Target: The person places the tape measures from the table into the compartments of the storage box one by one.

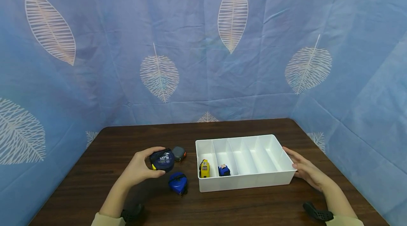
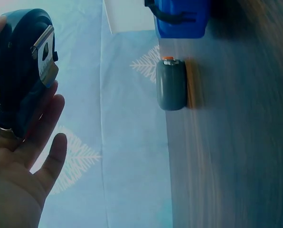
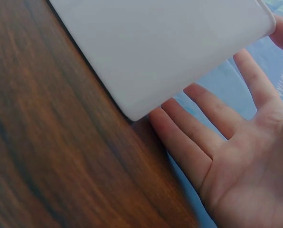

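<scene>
My left hand (image 1: 140, 167) grips a dark blue tape measure (image 1: 163, 160) marked 5m, thumb and fingers around its case, raised above the table. Its yellow button and metal end hook show in the left wrist view. Below it lies a blue tape measure (image 1: 178, 182), and just beyond is a grey tape measure (image 1: 179, 153) with an orange part. My right hand (image 1: 306, 171) rests at the right end of a white divided box (image 1: 245, 182). In the right wrist view its fingers lie fairly straight along the end wall, thumb at the rim.
Inside the box, a yellow tape measure (image 1: 205, 168) occupies the leftmost compartment and a small blue tape measure (image 1: 224, 170) the second. Thin white dividers separate several compartments. The dark wooden table (image 1: 241, 206) meets a blue leaf-patterned cloth (image 1: 190, 77) at the back and sides.
</scene>
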A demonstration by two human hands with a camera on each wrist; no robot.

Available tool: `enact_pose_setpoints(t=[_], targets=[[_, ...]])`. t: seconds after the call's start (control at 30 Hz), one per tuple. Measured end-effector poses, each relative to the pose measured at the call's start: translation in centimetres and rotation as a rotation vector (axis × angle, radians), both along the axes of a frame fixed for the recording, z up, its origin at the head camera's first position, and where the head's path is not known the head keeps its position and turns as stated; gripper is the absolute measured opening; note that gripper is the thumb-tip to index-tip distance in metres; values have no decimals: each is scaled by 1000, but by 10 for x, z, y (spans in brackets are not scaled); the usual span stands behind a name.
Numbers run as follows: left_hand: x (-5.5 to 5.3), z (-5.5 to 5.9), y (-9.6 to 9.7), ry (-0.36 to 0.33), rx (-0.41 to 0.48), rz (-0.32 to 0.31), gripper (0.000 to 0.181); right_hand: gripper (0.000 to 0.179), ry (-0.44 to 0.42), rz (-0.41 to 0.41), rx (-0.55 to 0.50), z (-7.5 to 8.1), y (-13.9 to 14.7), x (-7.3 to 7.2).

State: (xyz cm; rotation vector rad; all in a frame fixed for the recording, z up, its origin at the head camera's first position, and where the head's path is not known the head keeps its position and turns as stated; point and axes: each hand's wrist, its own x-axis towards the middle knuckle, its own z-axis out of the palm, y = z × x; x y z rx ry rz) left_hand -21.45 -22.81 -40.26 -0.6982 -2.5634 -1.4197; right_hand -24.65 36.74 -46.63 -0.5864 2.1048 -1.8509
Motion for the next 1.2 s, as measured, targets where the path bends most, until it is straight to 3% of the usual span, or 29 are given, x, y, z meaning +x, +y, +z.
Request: enact_pose_setpoints(t=[0.33, 0.83, 1.2], targets=[[2, 3, 7, 59, -2, 5, 70, 63, 11, 10, -17, 2, -1, 1], [5, 5, 16, 25, 99, -47, 73, 62, 22, 24, -14, 3, -1, 0], [3, 12, 26, 153, 102, -54, 72, 64, -8, -9, 12, 1, 0, 0]])
